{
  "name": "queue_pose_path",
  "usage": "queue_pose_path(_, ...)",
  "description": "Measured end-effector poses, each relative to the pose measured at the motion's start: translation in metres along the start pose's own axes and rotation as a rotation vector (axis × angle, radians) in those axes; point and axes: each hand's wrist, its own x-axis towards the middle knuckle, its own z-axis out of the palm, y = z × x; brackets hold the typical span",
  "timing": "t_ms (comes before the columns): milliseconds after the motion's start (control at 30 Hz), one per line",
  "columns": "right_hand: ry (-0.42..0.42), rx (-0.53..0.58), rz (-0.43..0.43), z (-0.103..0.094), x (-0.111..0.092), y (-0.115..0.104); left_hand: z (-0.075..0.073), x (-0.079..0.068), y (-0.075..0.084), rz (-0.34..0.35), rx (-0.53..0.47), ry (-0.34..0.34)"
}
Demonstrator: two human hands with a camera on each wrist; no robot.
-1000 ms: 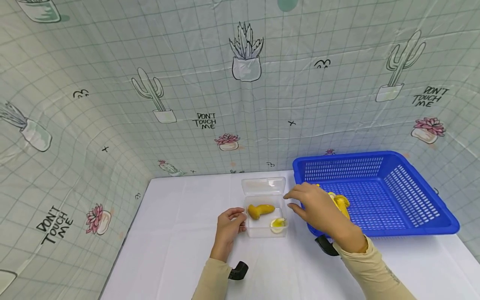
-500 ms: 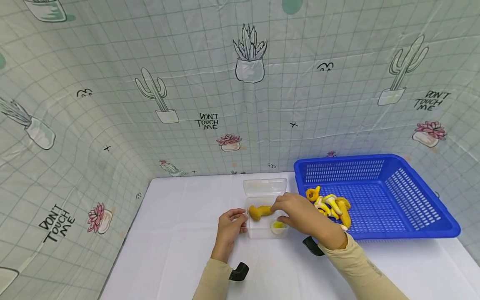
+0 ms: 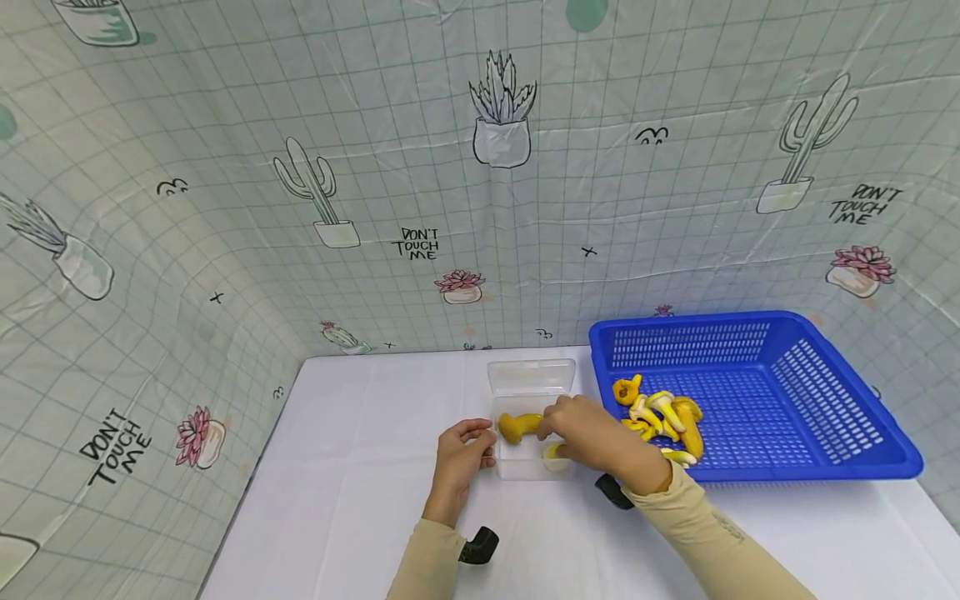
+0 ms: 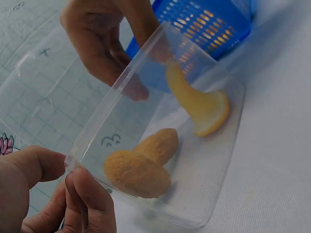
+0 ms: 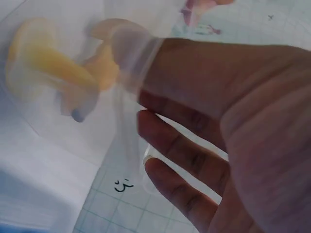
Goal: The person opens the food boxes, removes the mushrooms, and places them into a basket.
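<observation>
A clear plastic box [image 3: 517, 469] stands on the white table with its lid [image 3: 532, 377] folded back. My left hand [image 3: 459, 457] pinches the box's left rim between thumb and fingers. Inside lie a brownish-yellow mushroom [image 4: 138, 167] and a paler yellow mushroom [image 4: 211, 114] whose stem leans up. My right hand [image 3: 592, 433] reaches over the box's right side, thumb inside the wall and fingers spread apart. In the left wrist view its thumb overlaps the pale mushroom's stem end; whether they touch I cannot tell.
To the right stands a blue slotted basket [image 3: 817, 471] with several yellow mushrooms [image 3: 663, 408] at its left end. A cloth wall printed with cacti [image 3: 501, 142] rises behind the table. Black wrist mounts [image 3: 480, 546] sit under both wrists.
My right hand has moved left from beside the basket to the box and lowered into its right side. The left hand keeps its hold on the rim.
</observation>
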Motion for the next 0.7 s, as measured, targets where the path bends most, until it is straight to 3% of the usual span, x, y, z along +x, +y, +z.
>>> queue_pose_path(267, -0.005, -0.092, 0.058, 0.010, 0.003, -0.001, 0.000, 0.000, 0.000, 0.003, 0.002, 0.004)
queue_pose_path(700, 0.061, -0.212, 0.053, 0.014, 0.007, -0.005, -0.001, 0.000, 0.000, 0.003, -0.001, -0.001)
